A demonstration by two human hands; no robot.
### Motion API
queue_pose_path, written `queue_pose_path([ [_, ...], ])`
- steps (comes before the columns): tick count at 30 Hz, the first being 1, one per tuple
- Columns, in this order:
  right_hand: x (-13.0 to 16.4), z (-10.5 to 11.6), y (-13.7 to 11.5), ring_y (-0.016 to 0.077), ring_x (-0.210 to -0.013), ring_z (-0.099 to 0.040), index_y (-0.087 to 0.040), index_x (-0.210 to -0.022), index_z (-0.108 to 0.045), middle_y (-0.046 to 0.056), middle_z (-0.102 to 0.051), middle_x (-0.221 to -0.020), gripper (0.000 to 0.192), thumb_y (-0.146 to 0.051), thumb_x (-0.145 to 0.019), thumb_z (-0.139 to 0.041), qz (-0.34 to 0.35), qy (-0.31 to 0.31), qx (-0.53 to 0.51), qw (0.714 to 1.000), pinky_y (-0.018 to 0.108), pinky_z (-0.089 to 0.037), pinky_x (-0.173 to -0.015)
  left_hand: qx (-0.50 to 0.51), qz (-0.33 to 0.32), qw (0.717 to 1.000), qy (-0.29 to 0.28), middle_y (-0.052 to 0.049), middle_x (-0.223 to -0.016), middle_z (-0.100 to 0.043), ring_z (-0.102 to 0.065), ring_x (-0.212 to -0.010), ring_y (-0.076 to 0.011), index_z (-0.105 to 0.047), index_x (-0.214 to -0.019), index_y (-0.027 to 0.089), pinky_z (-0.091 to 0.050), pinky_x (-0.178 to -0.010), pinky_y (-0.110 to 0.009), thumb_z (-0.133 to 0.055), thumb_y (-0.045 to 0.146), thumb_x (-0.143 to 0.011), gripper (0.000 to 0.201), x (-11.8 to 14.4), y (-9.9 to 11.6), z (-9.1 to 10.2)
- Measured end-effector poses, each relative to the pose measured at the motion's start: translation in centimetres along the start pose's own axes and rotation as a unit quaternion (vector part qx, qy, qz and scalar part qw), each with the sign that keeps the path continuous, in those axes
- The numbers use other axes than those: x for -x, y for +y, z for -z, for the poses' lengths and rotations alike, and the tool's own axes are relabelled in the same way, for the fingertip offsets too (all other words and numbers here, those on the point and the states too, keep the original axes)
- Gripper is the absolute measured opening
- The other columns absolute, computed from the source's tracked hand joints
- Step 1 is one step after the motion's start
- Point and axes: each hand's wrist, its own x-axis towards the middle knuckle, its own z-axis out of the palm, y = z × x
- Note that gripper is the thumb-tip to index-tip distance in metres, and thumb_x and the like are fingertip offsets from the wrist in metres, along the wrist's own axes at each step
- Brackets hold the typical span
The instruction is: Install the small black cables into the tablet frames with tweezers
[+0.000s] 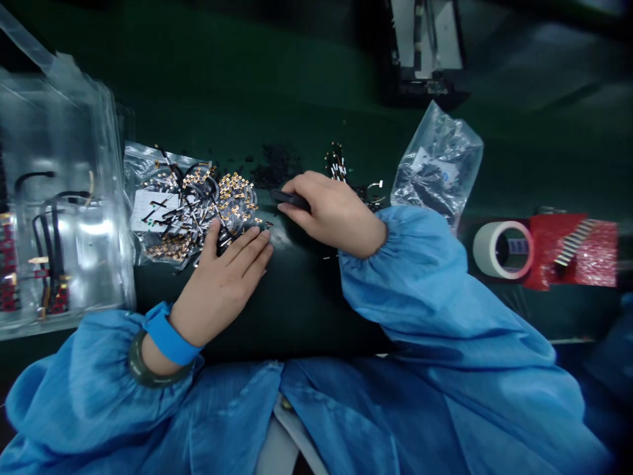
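Head view: clear tray [93,254] of black cables [56,241]; right fingers [297,183] around black object [293,199], left fingers [250,251] unclenched.

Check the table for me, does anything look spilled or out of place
Black bits lie scattered loose on the table, just beyond the right hand, perhaps spilled scraps. The cables lie jumbled, seemingly on top of a bag rather than packed. Nothing looks clearly damaged.

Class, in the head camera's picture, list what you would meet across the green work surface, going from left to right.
Clear plastic tray → heap of small gold-ended parts → right hand holding a slim black object → clear plastic bag → roll of white tape → red packaging
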Motion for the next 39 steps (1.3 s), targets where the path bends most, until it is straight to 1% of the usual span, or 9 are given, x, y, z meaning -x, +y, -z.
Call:
queue_pose_path([
  [5, -0.3, 0.1, 0.9, 0.0194, -0.092, -0.058, -0.019, -0.114, -0.061, 0.008, -0.06, -0.111, 0.026, -0.025, -0.091, -0.051, 0.052, -0.043, -0.018, 0.998, 0.029, -0.043, -0.074, -0.005, -0.002, 1.0, 0.0, -0.015, -0.132, -0.059, -0.054, -0.125, -0.0295, -0.059, -0.122, 0.012, -0.029, -0.107, -0.07, -0.044, 0.015, -0.096, 0.03, 0.0, 0.0, 0.0],
  [10, -0.6, 0.4, -0.5, 0.0208, -0.085, -0.059, -0.015, -0.11, -0.062, 0.011, -0.06, -0.108, 0.026, -0.023, -0.09, -0.048, 0.024, -0.102, 0.049, 0.993, 0.03, -0.04, -0.067, -0.013, -0.012, 1.0, 0.001, -0.016, -0.131, -0.059, -0.054, -0.124, -0.0305, -0.057, -0.122, 0.008, -0.032, -0.105, -0.07, -0.044, 0.014, -0.096, 0.03, 0.0, 0.0, 0.0],
  [12, -0.5, 0.2, -1.1, 0.0214, -0.085, -0.059, -0.014, -0.108, -0.062, 0.01, -0.061, -0.106, 0.025, -0.023, -0.088, -0.05, 0.006, -0.097, 0.049, 0.994, 0.03, -0.04, -0.067, -0.016, -0.014, 1.0, 0.003, -0.016, -0.131, -0.06, -0.055, -0.123, -0.0305, -0.058, -0.121, 0.008, -0.033, -0.105, -0.07, -0.044, 0.014, -0.096, 0.03, 0.1, 0.0, -0.1],
  [16, -0.1, -1.1, -2.3, 0.0199, -0.09, -0.059, -0.014, -0.105, -0.062, 0.009, -0.061, -0.103, 0.022, -0.021, -0.087, -0.051, -0.012, -0.024, 0.002, 1.0, 0.028, -0.041, -0.07, -0.014, -0.012, 1.0, 0.005, -0.017, -0.127, -0.062, -0.055, -0.123, -0.0306, -0.058, -0.121, 0.008, -0.035, -0.104, -0.068, -0.043, 0.014, -0.096, 0.03, 0.1, 0.0, -0.1],
  [19, 0.1, -2.0, -2.9, 0.0179, -0.086, -0.059, -0.015, -0.101, -0.064, 0.008, -0.062, -0.102, 0.02, -0.019, -0.086, -0.051, -0.015, -0.008, -0.008, 1.0, 0.027, -0.041, -0.067, -0.011, -0.01, 1.0, 0.004, -0.018, -0.127, -0.062, -0.055, -0.123, -0.0307, -0.058, -0.122, 0.007, -0.034, -0.104, -0.068, -0.043, 0.013, -0.095, 0.031, 0.1, 0.1, -0.1],
  [26, 0.9, -2.1, -2.6, 0.0182, -0.081, -0.057, -0.014, -0.102, -0.064, 0.009, -0.061, -0.098, 0.027, -0.023, -0.093, -0.04, 0.064, 0.001, 0.052, 0.997, 0.028, -0.038, -0.061, -0.012, -0.002, 1.0, -0.005, -0.016, -0.124, -0.064, -0.056, -0.121, -0.0301, -0.057, -0.124, 0.008, -0.034, -0.105, -0.068, -0.045, 0.014, -0.095, 0.033, 0.2, 0.1, -0.1],
  [31, 1.9, -2.1, -3.1, 0.0201, -0.082, -0.055, -0.011, -0.105, -0.063, 0.012, -0.06, -0.095, 0.034, -0.019, -0.096, -0.032, 0.121, -0.018, 0.113, 0.986, 0.03, -0.036, -0.057, -0.006, -0.003, 1.0, -0.017, -0.016, -0.127, -0.062, -0.048, -0.13, -0.0298, -0.061, -0.12, 0.012, -0.029, -0.109, -0.068, -0.044, 0.013, -0.094, 0.031, 0.4, -0.1, -0.1],
  [35, 2.2, -1.7, -4.3, 0.0203, -0.08, -0.056, -0.01, -0.113, -0.062, 0.013, -0.062, -0.093, 0.04, -0.016, -0.096, -0.027, 0.108, -0.059, 0.147, 0.981, 0.031, -0.033, -0.053, -0.005, -0.01, 0.999, -0.035, -0.016, -0.129, -0.061, -0.046, -0.132, -0.0299, -0.064, -0.113, 0.014, -0.029, -0.107, -0.069, -0.04, 0.012, -0.095, 0.03, 0.4, -0.2, -0.1],
  [39, 1.9, -1.0, -4.5, 0.0202, -0.079, -0.06, -0.011, -0.12, -0.062, 0.013, -0.064, -0.101, 0.037, -0.019, -0.093, -0.036, 0.069, -0.088, 0.145, 0.983, 0.03, -0.034, -0.053, -0.01, -0.008, 0.999, -0.03, -0.017, -0.128, -0.061, -0.047, -0.132, -0.0304, -0.063, -0.115, 0.013, -0.03, -0.107, -0.069, -0.04, 0.012, -0.095, 0.031, 0.4, -0.2, -0.1],
])
